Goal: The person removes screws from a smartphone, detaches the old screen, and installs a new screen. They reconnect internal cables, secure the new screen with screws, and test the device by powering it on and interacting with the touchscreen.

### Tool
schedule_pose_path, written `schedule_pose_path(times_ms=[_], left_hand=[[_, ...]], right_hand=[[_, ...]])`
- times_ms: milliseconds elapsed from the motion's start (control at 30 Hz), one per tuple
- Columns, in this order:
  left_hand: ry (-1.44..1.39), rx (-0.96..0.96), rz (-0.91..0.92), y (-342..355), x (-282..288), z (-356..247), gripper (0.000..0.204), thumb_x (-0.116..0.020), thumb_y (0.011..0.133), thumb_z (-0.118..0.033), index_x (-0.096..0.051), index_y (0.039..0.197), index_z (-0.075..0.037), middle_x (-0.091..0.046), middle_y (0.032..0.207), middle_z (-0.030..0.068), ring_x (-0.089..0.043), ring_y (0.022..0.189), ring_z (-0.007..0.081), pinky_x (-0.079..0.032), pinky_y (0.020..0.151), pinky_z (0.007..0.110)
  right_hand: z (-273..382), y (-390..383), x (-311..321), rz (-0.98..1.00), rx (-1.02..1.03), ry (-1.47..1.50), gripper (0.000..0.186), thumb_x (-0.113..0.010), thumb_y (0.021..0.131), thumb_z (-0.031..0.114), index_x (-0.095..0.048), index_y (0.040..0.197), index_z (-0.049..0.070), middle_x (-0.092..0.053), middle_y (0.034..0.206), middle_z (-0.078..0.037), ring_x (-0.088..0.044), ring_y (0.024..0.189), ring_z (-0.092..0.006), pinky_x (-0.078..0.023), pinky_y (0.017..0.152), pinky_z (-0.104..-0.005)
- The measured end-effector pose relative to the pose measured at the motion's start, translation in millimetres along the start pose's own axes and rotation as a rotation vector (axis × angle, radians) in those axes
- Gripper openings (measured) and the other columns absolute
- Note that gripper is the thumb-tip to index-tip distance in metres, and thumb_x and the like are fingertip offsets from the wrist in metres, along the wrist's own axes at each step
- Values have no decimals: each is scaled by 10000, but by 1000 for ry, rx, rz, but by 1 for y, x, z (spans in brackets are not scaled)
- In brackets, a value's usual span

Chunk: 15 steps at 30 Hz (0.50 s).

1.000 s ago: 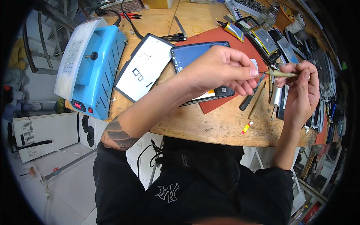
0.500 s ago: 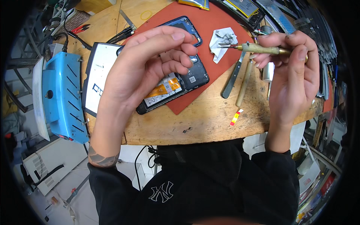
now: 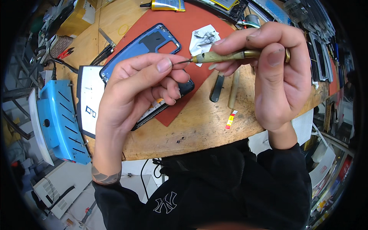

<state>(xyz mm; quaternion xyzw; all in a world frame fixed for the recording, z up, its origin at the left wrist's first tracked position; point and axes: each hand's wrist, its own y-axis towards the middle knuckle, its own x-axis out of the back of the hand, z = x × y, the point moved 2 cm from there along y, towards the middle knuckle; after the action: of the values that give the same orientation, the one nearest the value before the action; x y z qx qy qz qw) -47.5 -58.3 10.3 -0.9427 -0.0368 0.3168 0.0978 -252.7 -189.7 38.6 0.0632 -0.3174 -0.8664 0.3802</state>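
My right hand [image 3: 283, 73] holds a small screwdriver [image 3: 220, 57] with a pale greenish handle and brass-coloured ends, lying almost level with its thin shaft toward the left. The thumb and forefinger of my left hand [image 3: 142, 78] close around the shaft's tip; whether a tiny part is pinched there too, I cannot tell. Below my left hand lies an opened phone [image 3: 186, 87], mostly covered by that hand. Behind it, a blue phone back cover [image 3: 132, 49] rests on a red mat [image 3: 174, 113].
Crumpled white tissue [image 3: 199, 40] with dark smudges lies on the mat. A dark-handled tool [image 3: 217, 90] and a wooden stick [image 3: 233, 92] lie near my right hand, above a red-and-yellow label [image 3: 230, 119]. A blue machine [image 3: 63, 117] stands left, beside a white panel [image 3: 90, 96].
My hands have come together: the screwdriver moved left and its tip now meets my left fingertips. The view has shifted, and more of the blue cover shows.
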Motion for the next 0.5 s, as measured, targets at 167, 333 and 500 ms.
schedule_pose_path(times_ms=[167,333,500], left_hand=[[-12,13,5,0,-2,0,327,-610,1052,-171,-677,1278,56,-755,1036,158,-728,804,153,-610,744,269],[8,-3,-103,0,-8,0,355,-608,1056,-212,-669,1287,50,-749,1050,146,-730,853,159,-609,783,278],[22,-7,-76,-2,-12,2,314,-677,1022,-194,-692,1233,38,-748,1013,133,-728,830,151,-604,776,273]], right_hand=[[3,0,-1,31,-21,-14,309,-421,1135,277,-466,1198,-21,-716,1044,-258,-735,817,-230,-617,733,-305],[5,0,1,15,-22,-17,304,-403,1140,280,-470,1198,-12,-715,1038,-249,-740,876,-242,-614,730,-305],[4,2,-1,21,-9,-47,302,-393,1143,279,-468,1204,-7,-714,1036,-243,-739,903,-249,-612,733,-303]])
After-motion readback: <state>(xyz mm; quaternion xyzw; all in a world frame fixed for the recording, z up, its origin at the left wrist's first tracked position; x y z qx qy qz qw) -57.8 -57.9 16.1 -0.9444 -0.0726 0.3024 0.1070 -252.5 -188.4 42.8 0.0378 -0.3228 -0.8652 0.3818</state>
